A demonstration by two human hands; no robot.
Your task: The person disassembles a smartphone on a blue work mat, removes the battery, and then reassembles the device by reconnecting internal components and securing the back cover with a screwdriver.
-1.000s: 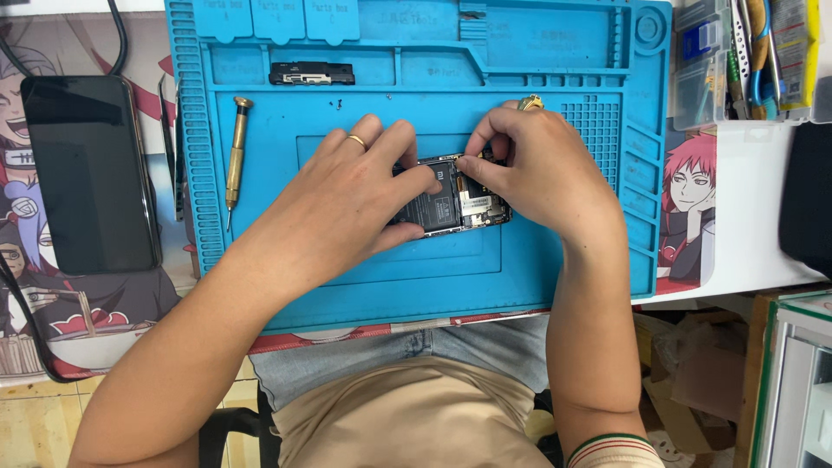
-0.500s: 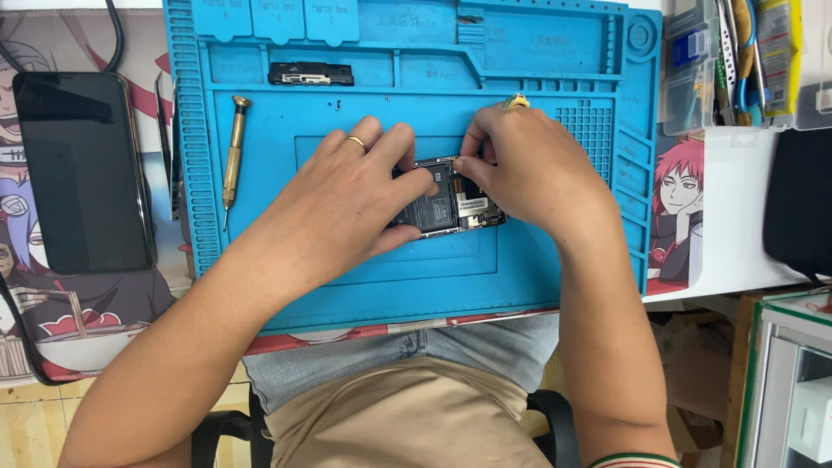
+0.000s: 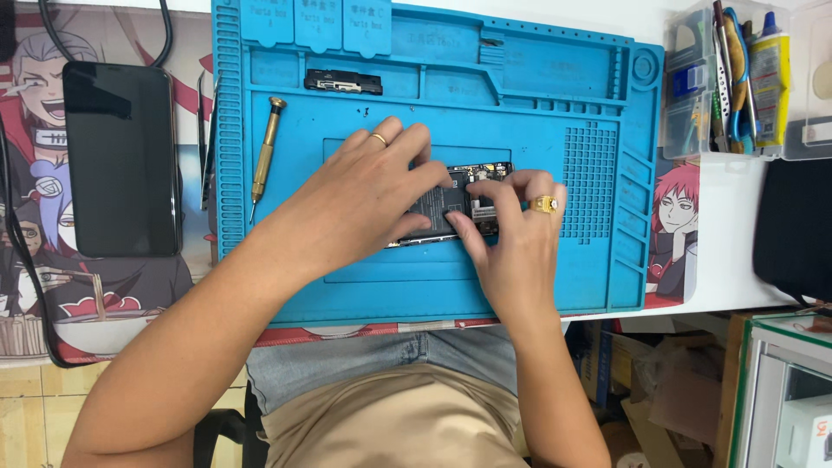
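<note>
- The left hand (image 3: 368,204) is laid flat over the left part of the opened phone (image 3: 451,204), fingers spread, and the unit is pressed down onto the blue repair mat (image 3: 520,87).
- The right hand (image 3: 511,234) is curled narrow, with its fingertips (image 3: 485,192) pinched on the exposed internals at the phone's right part; whether a small part is held between them cannot be told.
- The phone lies near the middle of the mat, in the shallow central recess, largely covered by both hands.
- The phone is judged to be light, thin and rigid, with fragile exposed boards and connectors; it is best gripped at the frame edges, and no pressure is to be put on the internals.
- A brass-handled screwdriver (image 3: 264,147) lies on the mat, left of the left hand.
- A small black module (image 3: 343,82) rests in an upper tray of the mat.
- A dark phone (image 3: 121,160) lies face up, well left of the mat.
</note>
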